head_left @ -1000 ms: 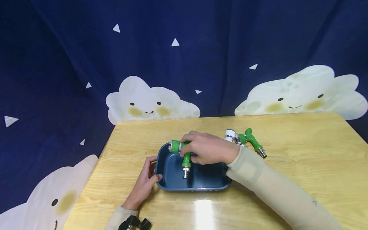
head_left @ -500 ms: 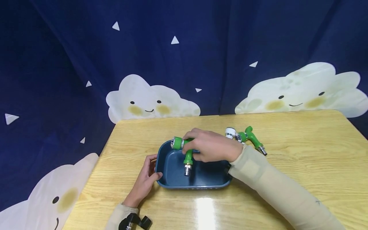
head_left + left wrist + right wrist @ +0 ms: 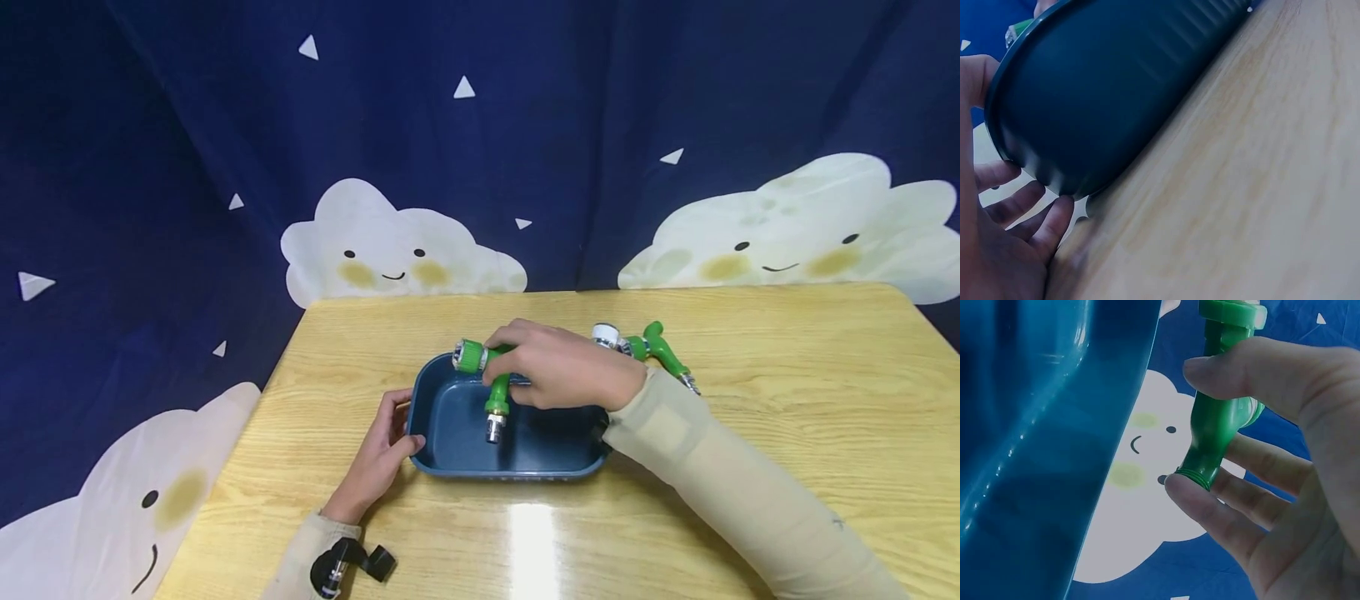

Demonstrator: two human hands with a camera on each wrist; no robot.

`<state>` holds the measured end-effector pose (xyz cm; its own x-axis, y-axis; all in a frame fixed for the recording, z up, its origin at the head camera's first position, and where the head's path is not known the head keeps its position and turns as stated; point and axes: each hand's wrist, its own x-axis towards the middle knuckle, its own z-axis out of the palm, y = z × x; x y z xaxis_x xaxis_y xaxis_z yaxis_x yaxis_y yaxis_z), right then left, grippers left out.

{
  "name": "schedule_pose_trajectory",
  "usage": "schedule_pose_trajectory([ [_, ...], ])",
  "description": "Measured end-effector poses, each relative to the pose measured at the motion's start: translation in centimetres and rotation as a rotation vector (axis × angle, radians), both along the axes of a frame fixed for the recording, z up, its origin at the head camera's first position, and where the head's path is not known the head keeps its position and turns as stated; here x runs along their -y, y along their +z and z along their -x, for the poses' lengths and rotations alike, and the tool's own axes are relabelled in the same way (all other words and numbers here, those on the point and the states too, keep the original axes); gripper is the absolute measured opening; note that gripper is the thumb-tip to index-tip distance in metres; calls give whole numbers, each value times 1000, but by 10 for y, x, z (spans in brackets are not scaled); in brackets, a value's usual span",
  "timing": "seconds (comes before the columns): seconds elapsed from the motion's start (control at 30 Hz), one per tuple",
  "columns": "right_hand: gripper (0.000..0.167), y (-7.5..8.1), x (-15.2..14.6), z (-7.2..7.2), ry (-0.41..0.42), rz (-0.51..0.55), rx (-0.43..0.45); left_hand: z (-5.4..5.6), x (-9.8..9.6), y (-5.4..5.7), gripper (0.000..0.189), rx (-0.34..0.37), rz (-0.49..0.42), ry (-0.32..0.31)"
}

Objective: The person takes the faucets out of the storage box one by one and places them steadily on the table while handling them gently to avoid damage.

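Observation:
A green plastic tap (image 3: 497, 395) with a metal spout end hangs over the dark blue bin (image 3: 510, 475). My right hand (image 3: 564, 365) grips its body, spout end pointing down; in the right wrist view the thumb crosses the green tap (image 3: 1215, 425) and the fingers curl behind and under it. At the bin's left end my left hand (image 3: 381, 457) holds the wall, thumb on the rim. The left wrist view shows the fingertips against the outside of the bin (image 3: 1097, 94). My right hand and sleeve cover part of the bin's far right side.
Behind the right forearm, a white-topped fitting (image 3: 606, 334) and another green tap (image 3: 663, 348) lie close together on the wooden table (image 3: 795, 400). A dark blue curtain (image 3: 570, 133) with cloud prints hangs along the table's back edge.
The head view has tilted, so everything sits higher in it. The held tap has moved slightly right over the bin. Both hands keep their holds.

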<state>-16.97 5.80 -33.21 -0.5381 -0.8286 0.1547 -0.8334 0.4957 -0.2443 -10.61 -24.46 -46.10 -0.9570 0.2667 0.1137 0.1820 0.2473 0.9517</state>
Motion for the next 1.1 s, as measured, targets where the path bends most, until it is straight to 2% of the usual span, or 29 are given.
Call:
schedule_pose_trajectory([
  [0.6, 27, -5, -6, -1, -16, 15, -29, -2, 0, 1, 61, 5, 18, 26],
  [0.9, 28, -3, -12, -2, -42, 33, -38, -1, 1, -1, 61, -19, -23, -13],
  [1.1, 29, -3, -15, -3, -59, 44, -50, -1, 0, -1, 61, -25, -21, -14],
])
